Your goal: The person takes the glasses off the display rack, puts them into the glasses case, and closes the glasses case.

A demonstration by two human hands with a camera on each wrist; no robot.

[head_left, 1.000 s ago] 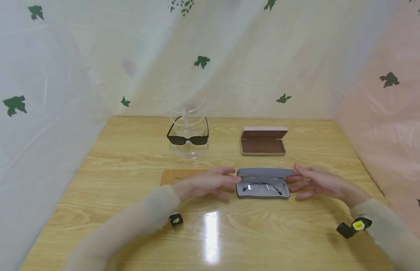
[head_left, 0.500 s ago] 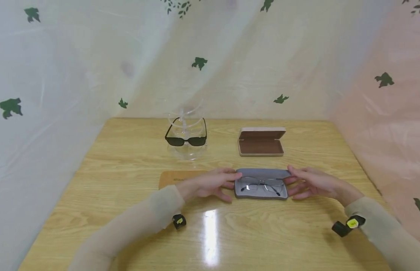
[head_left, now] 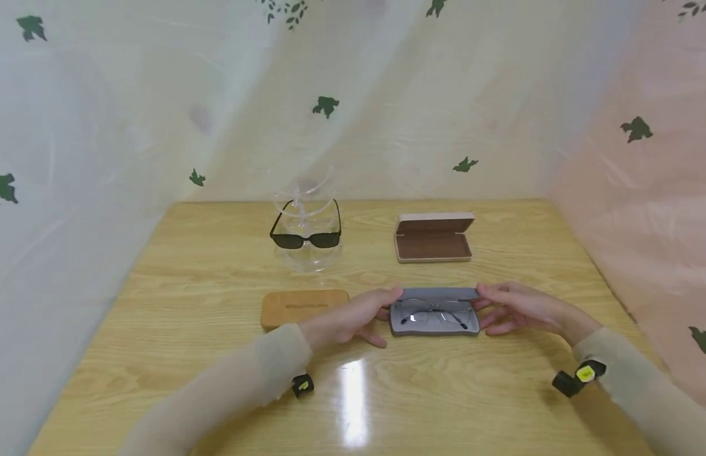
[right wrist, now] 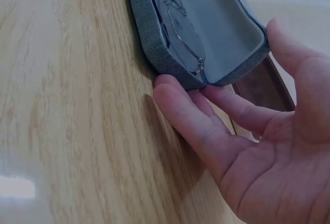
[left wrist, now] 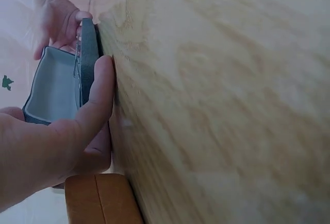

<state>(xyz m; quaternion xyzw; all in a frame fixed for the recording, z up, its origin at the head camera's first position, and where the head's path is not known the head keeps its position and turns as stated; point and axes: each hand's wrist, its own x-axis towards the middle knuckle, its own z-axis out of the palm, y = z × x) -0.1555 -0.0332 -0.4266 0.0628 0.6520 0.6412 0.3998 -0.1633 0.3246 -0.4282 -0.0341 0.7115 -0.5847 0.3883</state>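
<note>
A grey glasses case (head_left: pixel 434 332) lies on the table with its lid tilted up, and wire-framed eyeglasses (head_left: pixel 434 311) rest folded inside. At its left end, my left hand (head_left: pixel 353 316) has the thumb against the lid's corner and the fingers along the base. My right hand (head_left: pixel 526 309) holds the other end likewise, thumb on the lid edge and fingertips against the base. From the right wrist, the case (right wrist: pixel 154 41) stays hinged apart, its pale lining showing. The left hand (left wrist: pixel 62 147) hides part of the case's near end in the left wrist view.
An orange-tan case (head_left: pixel 298 303) sits left of the grey one, partly behind the left hand. Farther back, a pale case (head_left: pixel 434 259) with brown lining stands with its lid up. Dark sunglasses (head_left: pixel 324 240) hang on a clear display stand (head_left: pixel 315 261).
Both hands have closed in on the ends of the grey case. The left thumb has settled on the lid's corner, and the right fingers have come against the base. The view has shifted slightly.
</note>
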